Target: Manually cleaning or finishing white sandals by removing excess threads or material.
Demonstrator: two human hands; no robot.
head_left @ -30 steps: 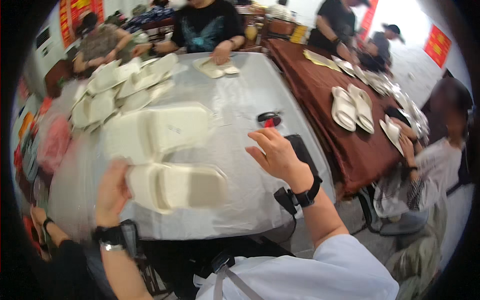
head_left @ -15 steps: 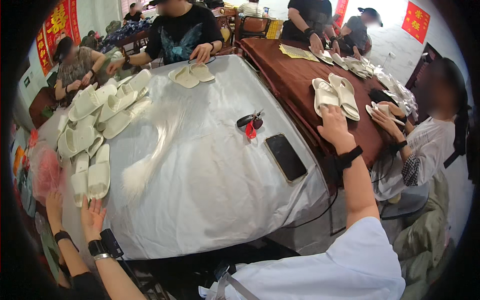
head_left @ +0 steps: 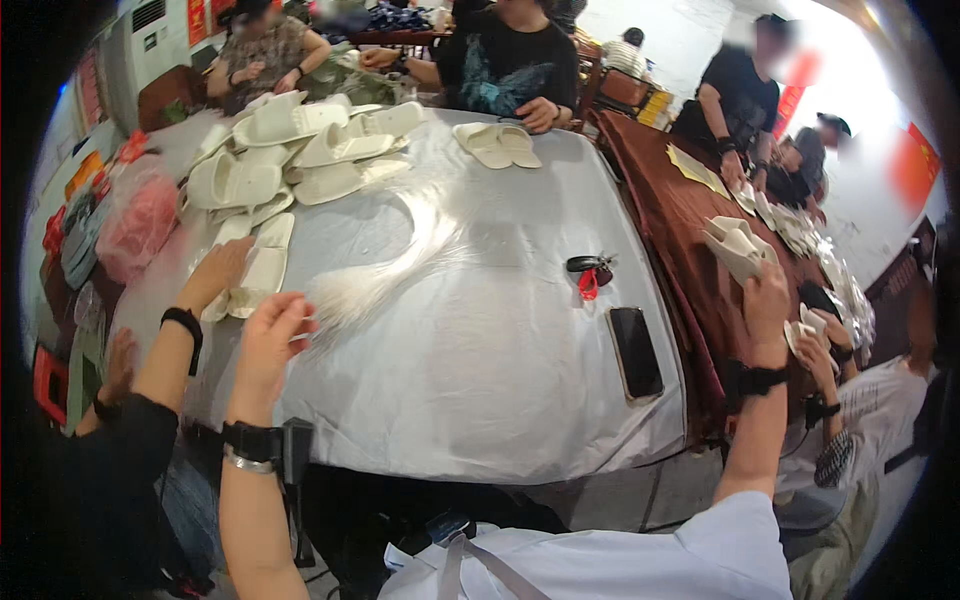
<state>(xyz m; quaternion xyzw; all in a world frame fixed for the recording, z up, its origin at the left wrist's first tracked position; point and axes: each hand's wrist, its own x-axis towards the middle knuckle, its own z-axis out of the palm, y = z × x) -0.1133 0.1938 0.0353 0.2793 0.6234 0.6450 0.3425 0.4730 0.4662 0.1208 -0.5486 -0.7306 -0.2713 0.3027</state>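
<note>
My right hand (head_left: 767, 300) closed on cream slippers (head_left: 740, 247), tilted, over the brown-covered table (head_left: 680, 225). Left hand (head_left: 268, 345) half curled; cannot tell whether it grips anything. Beyond it, co-worker's hand (head_left: 222, 272) by piled slippers (head_left: 305, 150); white strands (head_left: 365, 285) across the grey-covered table (head_left: 480, 390).

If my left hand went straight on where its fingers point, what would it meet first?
Likely the white strands on the grey table cover, just ahead of your left hand; depth is unclear.
</note>
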